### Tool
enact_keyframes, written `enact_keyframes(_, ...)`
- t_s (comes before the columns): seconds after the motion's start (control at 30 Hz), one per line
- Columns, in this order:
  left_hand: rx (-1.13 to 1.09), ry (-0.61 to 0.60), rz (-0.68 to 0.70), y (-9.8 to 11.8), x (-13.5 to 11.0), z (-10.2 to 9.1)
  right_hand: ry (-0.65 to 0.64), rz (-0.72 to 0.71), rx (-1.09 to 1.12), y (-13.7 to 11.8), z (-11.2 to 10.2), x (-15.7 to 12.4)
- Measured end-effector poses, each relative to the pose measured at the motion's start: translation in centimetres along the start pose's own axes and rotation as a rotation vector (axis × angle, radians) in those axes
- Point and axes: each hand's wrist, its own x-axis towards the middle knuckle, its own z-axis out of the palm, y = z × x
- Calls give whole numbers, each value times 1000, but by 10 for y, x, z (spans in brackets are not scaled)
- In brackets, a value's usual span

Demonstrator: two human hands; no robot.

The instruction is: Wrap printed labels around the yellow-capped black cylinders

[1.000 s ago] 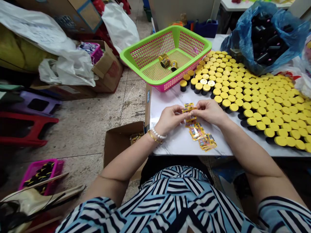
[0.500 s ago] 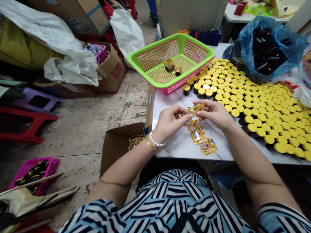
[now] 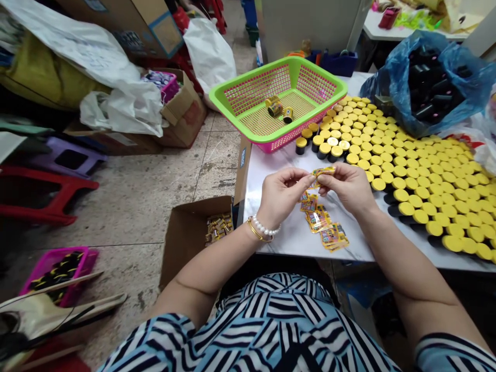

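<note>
Over the white table (image 3: 267,163), both hands pinch one small yellow printed plastic label (image 3: 324,171). My left hand (image 3: 282,195) grips its left end between thumb and fingertips. At its right end, my right hand (image 3: 347,188) is closed the same way. Beneath them, a trail of similar flat labels (image 3: 318,219) lies overlapping toward the table's front edge. Right of my right hand stand many black jars with yellow lids (image 3: 406,170), packed closely in rows. A few jars wrapped in printed labels (image 3: 275,108) lie in the green basket (image 3: 271,137).
An open cardboard box (image 3: 186,235) with small yellow-printed pieces inside stands left of the table. At the back right, a blue plastic bag (image 3: 399,67) holds black containers. A red stool (image 3: 54,199) and a pink basket (image 3: 87,271) are on the floor at left.
My hands have shifted slightly right in the view, still pinching a label, which now lies flatter between the fingertips. The whole view has shifted a little.
</note>
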Motion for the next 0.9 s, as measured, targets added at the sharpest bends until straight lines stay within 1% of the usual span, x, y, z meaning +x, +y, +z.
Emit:
enact_keyframes(0.1,-64,14,-24,-3,1,1,31,-57,17,2,1,-1)
enact_keyframes(0.2,-134,22,-57,-7,3,-1,35,-90,13,1,3,-2)
enact_keyframes(0.37,-101,-20,-71,-12,4,-2,43,-89,-105,-2,6,-4)
enact_keyframes(0.5,-103,-41,-107,-16,6,-3,31,-68,-152,0,8,-3)
enact_keyframes(0.63,-101,-31,-91,-20,13,-6,15,-36,-160,3,7,-1)
enact_keyframes(0.8,-73,-39,-113,-23,23,-12,-69,-1,-169,3,4,1)
enact_keyframes(0.9,-68,-30,-97,-24,24,-15,-24,28,-169,3,3,2)
